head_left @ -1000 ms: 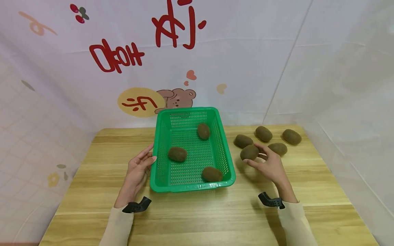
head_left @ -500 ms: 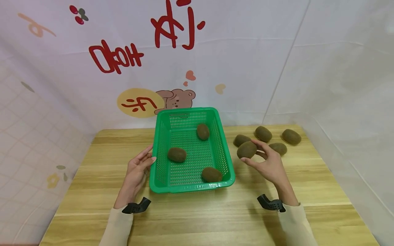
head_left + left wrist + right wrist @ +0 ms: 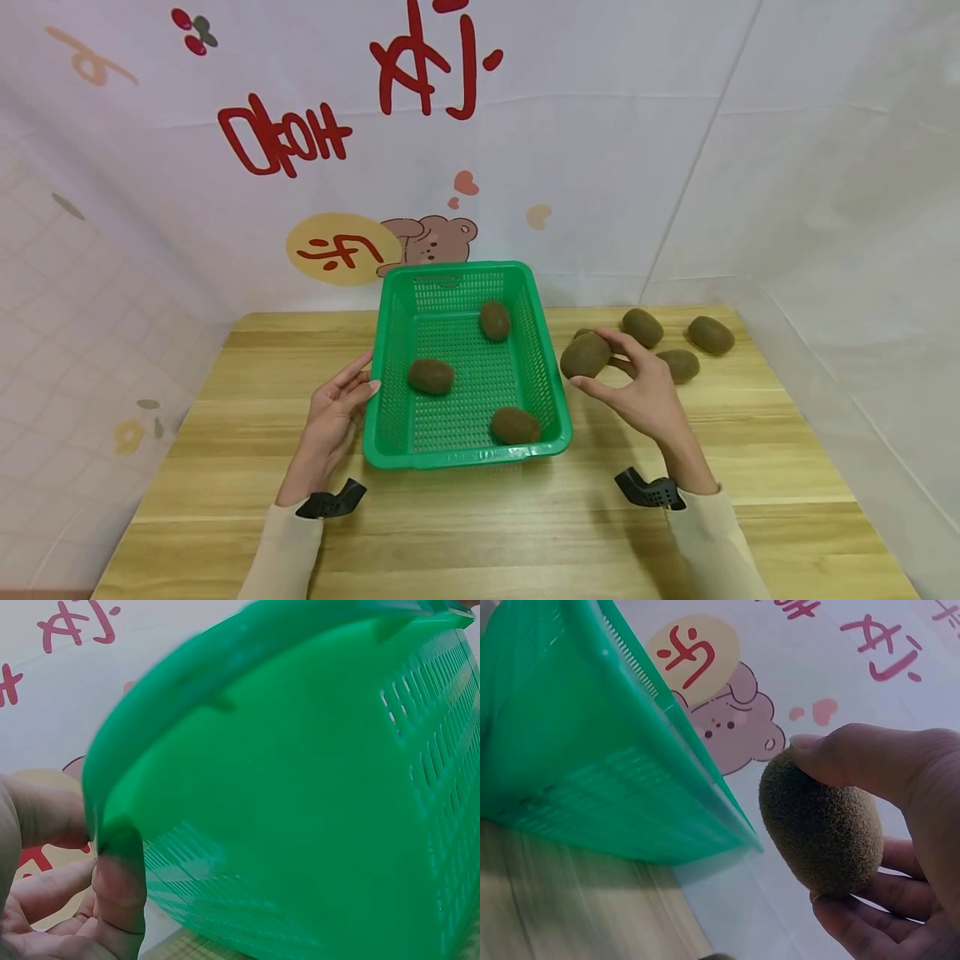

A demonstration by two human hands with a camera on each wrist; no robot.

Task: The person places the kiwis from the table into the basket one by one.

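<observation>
Pinching a kiwi [image 3: 587, 357] between thumb and fingertips of the right hand [image 3: 647, 387], right of center in the head view, with digits spread only to the fruit's width and the palm well off, probably for an easy release. Apart from the green basket [image 3: 465, 457] in the right-wrist view, just beside its right rim. Gripping that basket at its left rim with the left hand [image 3: 336, 408], with thumb over the edge and fingers outside (partly hidden by the wall, so hard to count), presumably to steady it. Holding three kiwis [image 3: 431, 377] within, at upper right, middle left and lower right of the mesh floor, perhaps with no order intended. On the desk [image 3: 465, 533], at right, showing four loose kiwis [image 3: 678, 365], with one mostly hidden behind the pinched fruit, perhaps grouped for the right hand's reach.
</observation>
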